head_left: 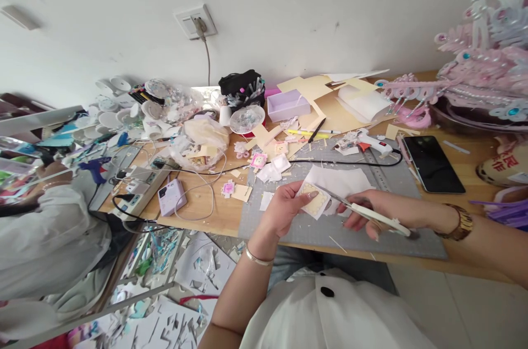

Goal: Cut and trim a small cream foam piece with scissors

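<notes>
Small white paper piece printed with yellowish dots (315, 201), held tilted above the worktop; white-handled scissors (363, 211), blades touching its edge.

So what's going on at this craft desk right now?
A person seated at a cluttered desk holds a small cream paper cutout in the left hand and scissors in the right hand, blades at the cutout's edge, over a grey cutting mat. A glue gun and a dark phone lie nearby. Another person in white sits at the left.

A home craft workshop: cutting mat (396, 173), glue gun (373, 143), paper scraps (198, 277) littering the floor.
</notes>
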{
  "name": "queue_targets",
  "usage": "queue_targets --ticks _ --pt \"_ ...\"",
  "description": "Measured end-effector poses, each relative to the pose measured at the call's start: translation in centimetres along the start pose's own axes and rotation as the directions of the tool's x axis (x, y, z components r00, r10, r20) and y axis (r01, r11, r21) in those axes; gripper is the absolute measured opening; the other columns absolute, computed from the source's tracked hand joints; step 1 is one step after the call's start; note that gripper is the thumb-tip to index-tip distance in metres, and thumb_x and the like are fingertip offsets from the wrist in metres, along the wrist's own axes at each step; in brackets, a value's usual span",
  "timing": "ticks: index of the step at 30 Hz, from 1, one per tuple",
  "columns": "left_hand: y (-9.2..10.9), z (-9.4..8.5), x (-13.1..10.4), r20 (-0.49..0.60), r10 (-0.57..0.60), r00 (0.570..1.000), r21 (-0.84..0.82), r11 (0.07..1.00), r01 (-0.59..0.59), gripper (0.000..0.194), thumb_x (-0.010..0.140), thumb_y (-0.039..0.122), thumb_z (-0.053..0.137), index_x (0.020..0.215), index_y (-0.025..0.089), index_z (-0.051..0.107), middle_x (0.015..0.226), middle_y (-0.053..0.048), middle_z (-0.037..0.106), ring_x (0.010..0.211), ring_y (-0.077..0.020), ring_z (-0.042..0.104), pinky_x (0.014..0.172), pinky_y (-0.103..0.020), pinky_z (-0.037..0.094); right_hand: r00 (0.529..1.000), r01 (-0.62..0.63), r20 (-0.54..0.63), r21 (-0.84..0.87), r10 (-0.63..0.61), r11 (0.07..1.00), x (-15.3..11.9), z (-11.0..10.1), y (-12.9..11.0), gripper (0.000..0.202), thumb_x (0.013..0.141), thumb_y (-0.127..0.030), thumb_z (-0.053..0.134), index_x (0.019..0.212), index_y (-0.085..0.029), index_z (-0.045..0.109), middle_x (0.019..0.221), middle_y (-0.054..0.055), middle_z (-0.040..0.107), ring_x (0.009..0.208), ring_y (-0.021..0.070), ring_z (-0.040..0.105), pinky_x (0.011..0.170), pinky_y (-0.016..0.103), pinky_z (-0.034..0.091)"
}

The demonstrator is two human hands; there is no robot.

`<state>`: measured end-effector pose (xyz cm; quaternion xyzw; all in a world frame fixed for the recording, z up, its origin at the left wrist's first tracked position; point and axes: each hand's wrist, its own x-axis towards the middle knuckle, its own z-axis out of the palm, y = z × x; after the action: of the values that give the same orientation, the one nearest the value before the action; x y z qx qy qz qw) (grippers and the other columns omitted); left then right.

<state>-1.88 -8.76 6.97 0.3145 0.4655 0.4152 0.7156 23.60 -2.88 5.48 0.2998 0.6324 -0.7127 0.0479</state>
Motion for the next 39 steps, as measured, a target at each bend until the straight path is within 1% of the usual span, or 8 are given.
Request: queue_targets --ticks 3,7,10,15,24,29,34,39 --pt "0.0 0.0 0.1 0.003 0.0 1.0 -0.006 1.0 0.0 0.048 0.062 0.049 0.091 0.094 0.015 0.081 0.082 -0.007 0.076 0.066 -0.0151 0.062 0.06 -0.024 0.045 0.999 -0.037 -0.009 0.013 0.037 0.999 -0.1 0.0 -0.6 0.061 0.071 -0.041 0.084 0.124 -0.019 0.064 0.096 0.01 0.078 0.099 0.0305 0.075 0.073 0.033 0.057" --pt "0.0 -0.2 0.2 -0.013 -0.012 1.0 0.001 1.0 0.012 0.048 0.061 0.048 0.091 0.093 0.015 0.081 0.08 -0.006 0.075 0.067 -0.0143 0.062 0.059 -0.022 0.045 0.997 -0.067 -0.017 0.098 0.069 0.993 0.2 0.3 -0.4 0.051 0.073 -0.041 0.082 0.116 -0.02 0.066 0.097 0.008 0.078 0.075 0.0197 0.072 0.064 0.027 0.054" --pt "-0.1 -0.4 0.2 -0.015 -0.022 1.0 0.003 1.0 0.022 0.049 0.061 0.049 0.091 0.095 0.014 0.081 0.08 -0.006 0.075 0.067 -0.014 0.062 0.059 -0.022 0.045 0.996 -0.078 -0.023 0.144 0.083 0.986 0.3 0.5 -0.2 0.041 0.08 -0.048 0.075 0.108 -0.02 0.066 0.079 0.003 0.073 0.06 0.014 0.063 0.054 0.023 0.049" --pt "-0.2 -0.4 0.1 0.009 -0.028 1.0 -0.014 1.0 0.028 0.048 0.061 0.048 0.091 0.093 0.014 0.081 0.08 -0.006 0.075 0.069 -0.0147 0.063 0.061 -0.023 0.047 0.993 -0.034 -0.112 -0.03 0.031 0.999 0.2 0.6 -0.5 0.04 0.076 -0.05 0.08 0.096 -0.019 0.064 0.067 -0.005 0.06 0.048 0.0081 0.047 0.047 0.021 0.043" --pt "0.0 -0.3 0.1 0.034 -0.024 0.999 -0.05 0.998 0.025 0.045 0.062 0.045 0.092 0.092 0.014 0.082 0.08 -0.007 0.076 0.067 -0.0138 0.063 0.062 -0.023 0.047 0.981 -0.069 -0.183 0.013 0.071 0.997 0.1 1.8 -1.4 0.049 0.078 -0.065 0.073 0.085 -0.018 0.06 0.07 -0.003 0.058 0.047 0.0073 0.046 0.043 0.021 0.042" --pt "0.1 -0.3 0.0 0.014 -0.021 1.0 -0.049 0.999 0.022 0.044 0.061 0.045 0.092 0.091 0.014 0.082 0.079 -0.006 0.075 0.068 -0.0138 0.063 0.063 -0.023 0.047 0.983 -0.034 -0.183 0.005 0.034 0.999 0.2 2.0 -1.5 0.05 0.075 -0.064 0.075 0.085 -0.018 0.06 0.067 -0.005 0.053 0.048 0.007 0.043 0.045 0.022 0.044" --pt "0.0 -0.6 0.1 0.013 -0.029 1.0 -0.039 0.999 0.029 0.045 0.061 0.046 0.092 0.091 0.015 0.082 0.081 -0.006 0.076 0.069 -0.0143 0.064 0.064 -0.024 0.048 0.985 -0.076 -0.153 0.043 0.082 0.996 0.4 2.1 -1.6 0.053 0.073 -0.068 0.074 0.087 -0.018 0.06 0.064 -0.006 0.053 0.046 0.0075 0.045 0.045 0.022 0.042" --pt "-0.2 -0.8 0.1 0.025 -0.061 0.998 -0.026 0.998 0.062 0.047 0.06 0.047 0.092 0.091 0.014 0.081 0.082 -0.007 0.076 0.071 -0.0161 0.066 0.067 -0.026 0.051 0.99 -0.066 -0.134 -0.097 0.052 0.993 0.2 2.0 -2.0 0.044 0.077 -0.059 0.074 0.089 -0.019 0.061 0.07 -0.002 0.06 0.053 0.0117 0.057 0.051 0.024 0.047"
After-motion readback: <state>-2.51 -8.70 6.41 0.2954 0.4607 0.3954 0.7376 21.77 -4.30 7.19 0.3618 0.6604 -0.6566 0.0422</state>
